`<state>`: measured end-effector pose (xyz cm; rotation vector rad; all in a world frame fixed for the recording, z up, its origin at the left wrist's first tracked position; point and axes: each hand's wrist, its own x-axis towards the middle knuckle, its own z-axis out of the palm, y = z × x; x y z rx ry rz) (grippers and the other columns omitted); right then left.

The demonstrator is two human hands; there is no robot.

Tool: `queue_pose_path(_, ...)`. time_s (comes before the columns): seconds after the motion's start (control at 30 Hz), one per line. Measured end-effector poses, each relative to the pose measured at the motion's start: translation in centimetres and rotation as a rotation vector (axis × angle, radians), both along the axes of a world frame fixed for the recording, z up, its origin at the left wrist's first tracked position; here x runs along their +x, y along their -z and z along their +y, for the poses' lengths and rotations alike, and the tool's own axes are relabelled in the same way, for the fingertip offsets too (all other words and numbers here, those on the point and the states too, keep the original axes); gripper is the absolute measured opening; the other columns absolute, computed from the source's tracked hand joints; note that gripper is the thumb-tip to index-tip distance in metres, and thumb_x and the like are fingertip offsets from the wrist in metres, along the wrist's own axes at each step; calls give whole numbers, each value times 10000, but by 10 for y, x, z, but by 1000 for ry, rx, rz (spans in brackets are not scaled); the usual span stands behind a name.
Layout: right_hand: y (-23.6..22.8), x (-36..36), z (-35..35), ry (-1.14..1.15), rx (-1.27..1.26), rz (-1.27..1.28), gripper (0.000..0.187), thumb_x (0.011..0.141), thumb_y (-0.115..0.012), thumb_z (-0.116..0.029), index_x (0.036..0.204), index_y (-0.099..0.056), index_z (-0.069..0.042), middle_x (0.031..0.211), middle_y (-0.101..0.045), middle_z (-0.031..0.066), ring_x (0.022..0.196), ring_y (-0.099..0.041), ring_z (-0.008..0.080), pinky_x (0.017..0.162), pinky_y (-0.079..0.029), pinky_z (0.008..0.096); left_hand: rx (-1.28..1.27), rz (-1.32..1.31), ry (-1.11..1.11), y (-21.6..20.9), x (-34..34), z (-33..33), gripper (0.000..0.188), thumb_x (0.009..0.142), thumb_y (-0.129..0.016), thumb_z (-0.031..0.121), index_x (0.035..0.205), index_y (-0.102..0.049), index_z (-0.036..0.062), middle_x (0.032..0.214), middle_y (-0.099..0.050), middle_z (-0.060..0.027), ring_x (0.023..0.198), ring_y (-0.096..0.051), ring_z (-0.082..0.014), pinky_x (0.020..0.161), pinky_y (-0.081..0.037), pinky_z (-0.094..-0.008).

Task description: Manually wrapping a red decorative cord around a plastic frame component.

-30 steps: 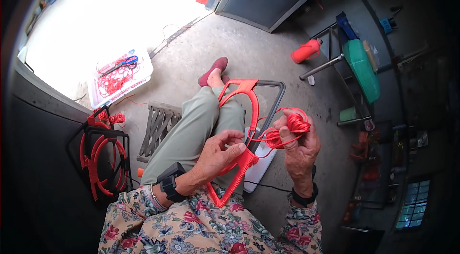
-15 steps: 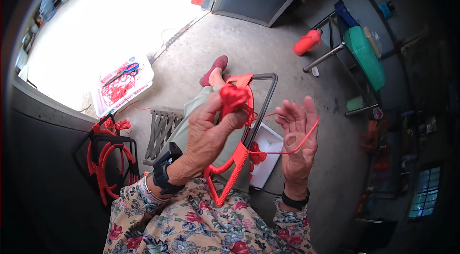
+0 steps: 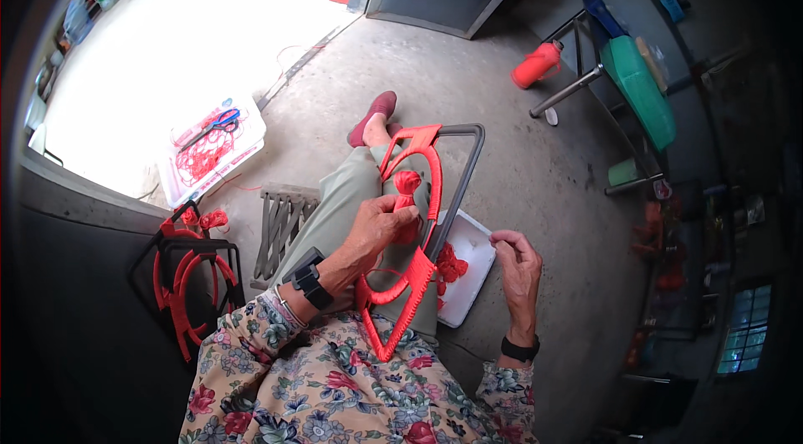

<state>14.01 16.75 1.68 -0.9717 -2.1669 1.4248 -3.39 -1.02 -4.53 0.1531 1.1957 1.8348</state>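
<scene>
My left hand is closed around a bundle of red cord, held upright over my lap. Just beside it, a black metal frame partly wrapped in red cord, with a curved wrapped piece inside it, leans on my lap. My right hand is off to the right of the frame, thumb and fingers pinched together near the edge of a white tray. Whatever that pinch holds, if anything, is too small to make out. Red cord bunches lie in the tray.
Scissors rest on tangled red cord in a white basin at left. Other red-wrapped frames stand by the dark panel. A folding stool is near my leg. A red thermos stands by a metal-legged table.
My left hand has lowered with the cord bundle. The right hand, open before with a strand looped round it, has dropped and pinched; that strand no longer shows.
</scene>
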Motion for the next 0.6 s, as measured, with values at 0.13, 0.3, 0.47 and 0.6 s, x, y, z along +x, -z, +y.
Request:
queue_pose_path(0.13, 7, -49, -23, -392, 321, -29, 320, 939, -575, -268, 1102, -622, 2, 1051, -646, 90, 1009, -596, 194, 894, -452, 311, 150, -45, 227, -2, 17, 15, 193, 925, -620, 150, 1035, -665, -3, 843, -681, -44, 740, -628, -104, 676, -518, -258)
queue_pose_path(0.3, 32, -55, -24, -426, -80, 54, 397, 962, -547, -342, 1154, -593, 3, 1092, -640, 112, 1068, -587, 210, 936, -444, 335, 39, 138, 302, 2, 12, 8, 206, 922, -613, 138, 1050, -661, -16, 833, -684, -49, 736, -632, -109, 675, -518, -260)
queue_pose_path(0.47, -40, -53, -19, -174, -231, 412, 317, 941, -592, -229, 1163, -570, -5, 934, -639, 66, 880, -592, 154, 870, -456, 344, -129, 594, -263, -33, -6, -20, 227, 901, -636, 145, 1067, -643, -10, 965, -656, -85, 849, -590, -120, 763, -469, -256)
queue_pose_path(0.6, -112, -84, -31, -575, 1033, 149, 415, 771, -718, -101, 1167, -597, -66, 843, -602, 24, 827, -553, 183, 873, -409, 352, -33, 1241, -715, -106, -7, -27, 314, 890, -652, 170, 1155, -609, 7, 998, -649, -116, 864, -613, -189, 802, -474, -283)
